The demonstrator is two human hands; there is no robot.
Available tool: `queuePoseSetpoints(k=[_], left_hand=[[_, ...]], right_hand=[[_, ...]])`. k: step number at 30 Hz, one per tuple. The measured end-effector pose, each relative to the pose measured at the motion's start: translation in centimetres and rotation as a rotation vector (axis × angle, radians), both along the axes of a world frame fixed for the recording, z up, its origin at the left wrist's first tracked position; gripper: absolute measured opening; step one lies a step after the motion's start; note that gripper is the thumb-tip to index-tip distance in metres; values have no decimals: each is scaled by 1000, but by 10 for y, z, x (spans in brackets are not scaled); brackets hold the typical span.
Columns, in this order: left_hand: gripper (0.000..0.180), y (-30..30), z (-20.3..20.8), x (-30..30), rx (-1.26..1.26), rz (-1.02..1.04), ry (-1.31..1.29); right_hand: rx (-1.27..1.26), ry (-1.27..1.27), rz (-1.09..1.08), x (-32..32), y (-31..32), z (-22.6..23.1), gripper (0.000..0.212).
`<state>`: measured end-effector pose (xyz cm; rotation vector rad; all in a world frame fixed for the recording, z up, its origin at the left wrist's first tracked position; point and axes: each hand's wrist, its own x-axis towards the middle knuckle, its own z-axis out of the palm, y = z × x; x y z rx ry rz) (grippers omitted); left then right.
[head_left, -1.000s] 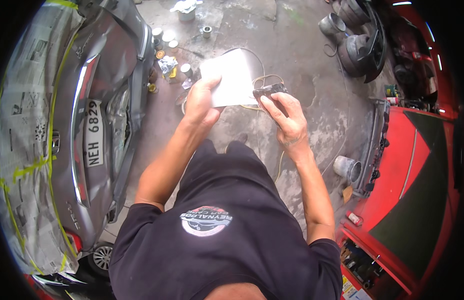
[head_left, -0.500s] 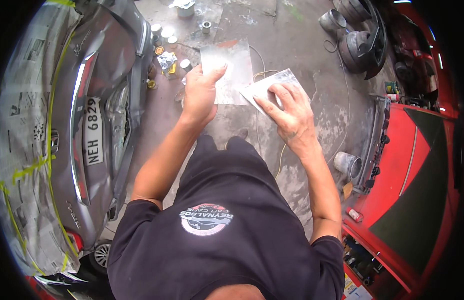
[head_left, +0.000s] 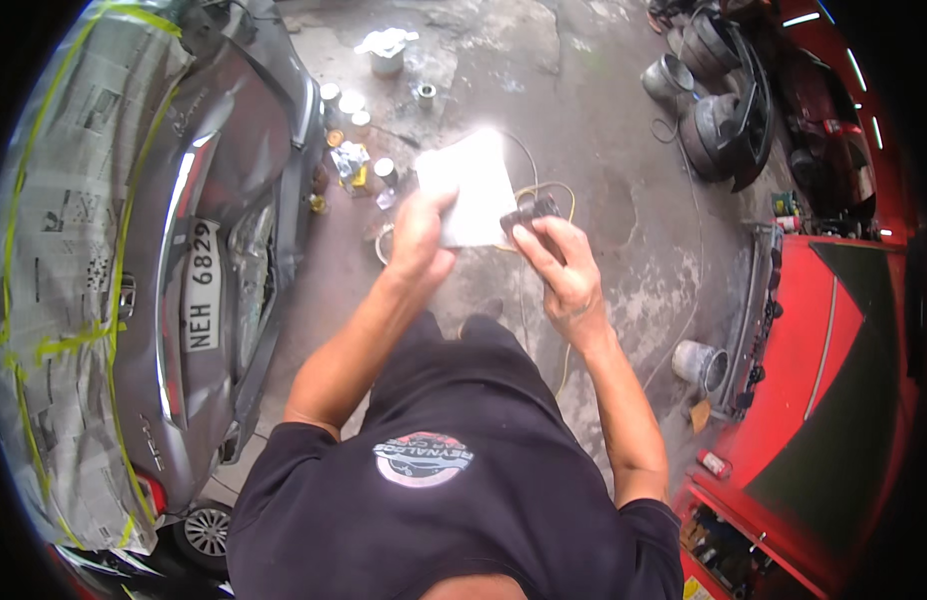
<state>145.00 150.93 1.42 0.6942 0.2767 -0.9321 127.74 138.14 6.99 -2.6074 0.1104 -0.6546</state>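
Note:
My left hand is closed on a flat, pale mixing plate, thumb on top near its left edge. Bright light washes out the plate's surface, so anything on it cannot be made out. At the plate's right edge, my right hand pinches a flat spreader between thumb and fingers. The spreader shows only a narrow dark side from here. Whether it touches the plate I cannot tell. Both hands are held out in front of my body, above the floor.
A grey car, partly masked with newspaper and yellow tape, stands at left. Several small cans and a lidded bucket sit beyond it. A red panel, a grey pail and a dark bumper lie right. A cable crosses the floor.
My right hand has moved left and lower and turned the spreader from its broad pale face to a narrow dark side. My left hand and the plate are lower in view.

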Motion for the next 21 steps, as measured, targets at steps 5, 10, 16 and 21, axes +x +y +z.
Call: queuePoseSetpoints(k=[5,10,16,21], left_hand=[[25,10,10,-1,-12,13,-135],[22,-4,5,-4,40,15,-478],[21,-4,-13,-1,76,64,-450],[23,1,-3,14,11,111,-326]], right_hand=[[-143,84,-82,-23,-19,4,56],[-233,54,-32,13,-4,23,49],[-191,152,39,2,2,11,44],[-55,69,21,2,-12,8,52]])
